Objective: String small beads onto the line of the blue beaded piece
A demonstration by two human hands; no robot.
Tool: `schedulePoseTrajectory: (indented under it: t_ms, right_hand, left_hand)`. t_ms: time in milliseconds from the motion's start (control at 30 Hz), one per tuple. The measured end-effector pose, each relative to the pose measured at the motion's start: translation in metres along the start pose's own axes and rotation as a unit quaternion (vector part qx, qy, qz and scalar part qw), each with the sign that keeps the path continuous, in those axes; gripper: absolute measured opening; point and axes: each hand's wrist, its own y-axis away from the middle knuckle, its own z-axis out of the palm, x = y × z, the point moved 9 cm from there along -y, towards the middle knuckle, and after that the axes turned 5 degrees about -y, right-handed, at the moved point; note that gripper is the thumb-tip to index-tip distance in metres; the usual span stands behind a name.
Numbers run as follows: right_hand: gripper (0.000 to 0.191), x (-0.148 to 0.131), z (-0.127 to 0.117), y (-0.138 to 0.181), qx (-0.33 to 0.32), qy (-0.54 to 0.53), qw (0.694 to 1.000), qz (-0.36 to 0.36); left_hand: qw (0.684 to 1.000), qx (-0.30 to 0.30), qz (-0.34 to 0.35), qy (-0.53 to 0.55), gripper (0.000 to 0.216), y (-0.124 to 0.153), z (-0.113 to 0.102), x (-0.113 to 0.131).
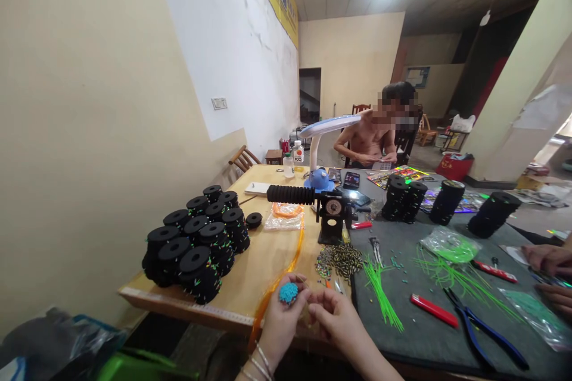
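Note:
My left hand is closed around a round bundle of small bright-blue pieces, whose ends face up between thumb and fingers. Close beside it, my right hand pinches thumb and forefinger together; whatever lies between them is too small to make out. Both hands are just over the table's near edge. Beyond them are a heap of small dark and brassy metal pieces and a black winding device carrying a row of black foam rings. An orange strand bundle trails over the table to the left of my hands.
Stacked black foam spools fill the left side. On the dark mat are green strands, a red lighter and blue-handled pliers. A desk lamp stands behind. One person sits opposite; another person's hands are at right.

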Motion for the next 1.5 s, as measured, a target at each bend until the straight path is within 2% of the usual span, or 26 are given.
schedulePoseTrajectory:
  t_ms: [267, 467, 600, 700, 867, 1133, 1300, 1500]
  right_hand:
    - [0.035, -0.012, -0.005, -0.004, 0.028, 0.034, 0.999, -0.017]
    - [0.032, -0.01, -0.007, -0.001, 0.001, 0.05, 0.999, 0.001]
    - [0.026, -0.015, -0.012, -0.001, 0.023, 0.086, 0.996, -0.029]
    - [0.027, -0.023, -0.013, -0.001, 0.04, 0.086, 0.994, -0.056]
    - [0.027, -0.021, -0.01, 0.0, 0.022, 0.084, 0.995, -0.04]
    - [0.032, -0.029, -0.014, -0.001, 0.048, 0.143, 0.985, -0.087]
    - [0.03, -0.03, -0.011, 0.004, 0.01, 0.125, 0.989, -0.083]
    - [0.036, -0.024, -0.011, 0.001, 0.024, 0.103, 0.992, -0.073]
  left_hand:
    - [1.0, -0.004, 0.0, -0.004, 0.027, -0.005, -0.001, 0.001]
    - [1.0, -0.003, 0.015, -0.003, 0.022, -0.006, 0.0, 0.002]
    - [1.0, -0.009, 0.02, -0.002, 0.02, -0.005, 0.001, 0.003]
    - [1.0, -0.012, 0.016, -0.008, 0.021, -0.002, 0.003, 0.004]
    - [1.0, 0.002, 0.023, -0.018, 0.02, -0.003, 0.003, 0.009]
    - [1.0, -0.001, 0.018, -0.009, 0.024, -0.001, 0.005, 0.006]
    - [0.999, 0.004, 0.032, -0.03, 0.021, -0.002, 0.002, 0.009]
    - [0.999, -0.006, 0.038, -0.033, 0.023, -0.002, 0.005, 0.007]
